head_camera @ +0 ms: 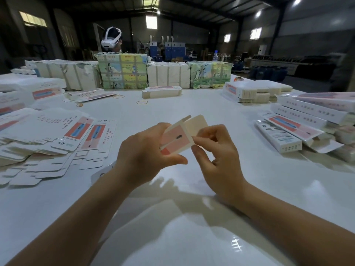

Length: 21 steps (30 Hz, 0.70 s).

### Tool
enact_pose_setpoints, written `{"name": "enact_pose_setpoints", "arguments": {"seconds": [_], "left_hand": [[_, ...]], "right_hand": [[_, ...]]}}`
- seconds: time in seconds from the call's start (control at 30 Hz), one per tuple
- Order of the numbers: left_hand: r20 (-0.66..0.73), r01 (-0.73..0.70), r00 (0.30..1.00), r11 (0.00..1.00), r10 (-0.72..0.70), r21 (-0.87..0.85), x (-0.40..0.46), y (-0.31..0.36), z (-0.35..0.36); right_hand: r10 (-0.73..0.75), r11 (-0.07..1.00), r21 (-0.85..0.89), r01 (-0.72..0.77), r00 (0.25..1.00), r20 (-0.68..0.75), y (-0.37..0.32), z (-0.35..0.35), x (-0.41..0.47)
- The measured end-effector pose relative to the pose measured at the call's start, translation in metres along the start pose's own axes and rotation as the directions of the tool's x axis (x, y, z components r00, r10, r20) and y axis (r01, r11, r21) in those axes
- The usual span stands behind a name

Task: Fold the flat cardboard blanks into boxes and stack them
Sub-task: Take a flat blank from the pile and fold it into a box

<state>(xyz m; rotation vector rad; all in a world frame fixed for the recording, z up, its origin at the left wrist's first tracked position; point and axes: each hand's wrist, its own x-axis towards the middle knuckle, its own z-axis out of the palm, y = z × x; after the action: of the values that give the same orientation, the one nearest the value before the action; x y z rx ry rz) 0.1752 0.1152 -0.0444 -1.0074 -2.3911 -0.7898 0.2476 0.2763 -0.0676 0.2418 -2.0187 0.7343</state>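
Note:
I hold one partly folded box [177,138], pink and white, above the middle of the white table [192,237]. My left hand [146,152] grips its body, thumb underneath and fingers behind. My right hand [215,150] pinches the end flap, which stands open toward the far side. Loose flat blanks [57,139] lie spread in a heap at the left. Folded boxes [307,123] are stacked at the right.
Wrapped bundles of blanks [123,72] line the far edge, with smaller piles [162,91] in front of them. Rubber bands [142,102] lie on the table. A person wearing a white headset [111,40] stands behind the bundles.

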Motion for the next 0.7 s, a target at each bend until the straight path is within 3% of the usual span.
{"name": "enact_pose_setpoints", "arguments": {"seconds": [0.1,0.23,0.37,0.7], "left_hand": [[0.002,-0.017,1.000,1.000,0.017,-0.016,0.000,-0.003,-0.003],[0.048,-0.049,0.998,0.999,0.050,-0.022,-0.001,-0.004,-0.001],[0.021,-0.025,0.999,1.000,0.025,0.003,0.000,-0.004,0.000],[-0.021,0.026,0.999,0.992,-0.024,0.124,0.002,0.001,0.008]], "right_hand": [[-0.162,0.966,-0.209,0.155,0.987,-0.015,0.002,-0.003,0.002],[-0.216,0.969,-0.117,0.219,0.976,0.033,0.004,-0.004,0.004],[-0.098,0.995,0.020,0.097,0.995,0.016,0.001,-0.001,0.001],[0.111,0.989,0.077,-0.123,0.983,0.147,-0.013,0.009,-0.001]]}}
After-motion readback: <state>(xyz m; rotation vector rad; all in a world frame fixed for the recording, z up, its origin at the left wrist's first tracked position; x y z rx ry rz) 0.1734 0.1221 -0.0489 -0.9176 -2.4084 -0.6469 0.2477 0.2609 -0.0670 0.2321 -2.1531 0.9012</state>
